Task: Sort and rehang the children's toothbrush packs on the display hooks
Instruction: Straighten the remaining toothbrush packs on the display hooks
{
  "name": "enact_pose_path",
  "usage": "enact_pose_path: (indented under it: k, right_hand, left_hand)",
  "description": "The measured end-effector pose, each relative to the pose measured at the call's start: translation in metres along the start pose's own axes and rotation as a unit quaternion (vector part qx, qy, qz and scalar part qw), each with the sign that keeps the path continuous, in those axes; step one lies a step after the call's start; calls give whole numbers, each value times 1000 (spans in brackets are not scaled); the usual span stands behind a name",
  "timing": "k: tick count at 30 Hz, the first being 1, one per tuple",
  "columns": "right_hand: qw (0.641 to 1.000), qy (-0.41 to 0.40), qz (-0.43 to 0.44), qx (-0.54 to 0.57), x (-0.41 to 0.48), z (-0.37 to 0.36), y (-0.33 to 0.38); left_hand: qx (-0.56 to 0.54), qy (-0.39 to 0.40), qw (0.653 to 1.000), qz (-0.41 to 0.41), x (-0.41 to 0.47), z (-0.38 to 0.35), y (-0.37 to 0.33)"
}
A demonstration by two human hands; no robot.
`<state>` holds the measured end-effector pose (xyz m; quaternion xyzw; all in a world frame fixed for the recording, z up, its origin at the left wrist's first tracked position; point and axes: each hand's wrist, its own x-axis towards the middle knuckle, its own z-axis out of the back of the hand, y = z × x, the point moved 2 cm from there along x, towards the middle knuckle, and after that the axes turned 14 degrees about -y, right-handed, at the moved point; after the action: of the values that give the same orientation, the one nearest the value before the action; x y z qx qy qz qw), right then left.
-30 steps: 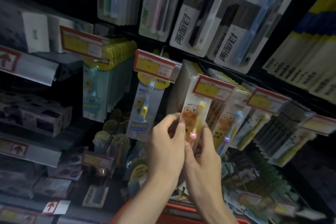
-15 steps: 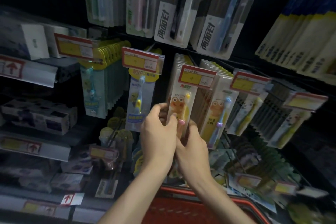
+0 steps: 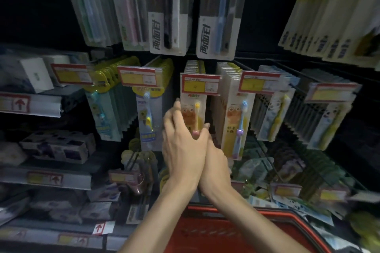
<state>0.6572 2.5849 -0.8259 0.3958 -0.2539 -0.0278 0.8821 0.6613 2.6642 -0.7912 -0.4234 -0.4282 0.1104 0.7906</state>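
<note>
Left hand (image 3: 183, 150) higher, pack (image 3: 194, 113) above basket (image 3: 205, 236)

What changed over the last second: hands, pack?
Left hand opened: fingers earlier curled over the orange cartoon toothbrush pack now lie straight along its left edge. Right hand stays low against the left, fingers hidden. Pack stays hanging under its price tag; red basket stays below.
</note>
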Motion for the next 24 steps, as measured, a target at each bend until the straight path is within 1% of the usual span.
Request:
enact_pose_path:
  k: [5, 7, 10, 14, 24]
  right_hand:
    - [1000, 11, 3, 3, 2, 2, -7]
    - [1000, 15, 1, 11, 3, 5, -11]
    - [999, 28, 21, 5, 1, 9, -18]
    - [999, 35, 27, 7, -1, 13, -23]
    - [999, 40, 25, 20, 11, 29, -29]
  left_hand:
    - [18, -8, 1000, -22, 2, -13, -14]
    - [29, 0, 1000, -9, 3, -18, -18]
    - [37, 22, 999, 16, 5, -25, -20]
    - [45, 7, 999, 7, 10, -33, -15]
    - [-52, -30, 997, 54, 3, -27, -10]
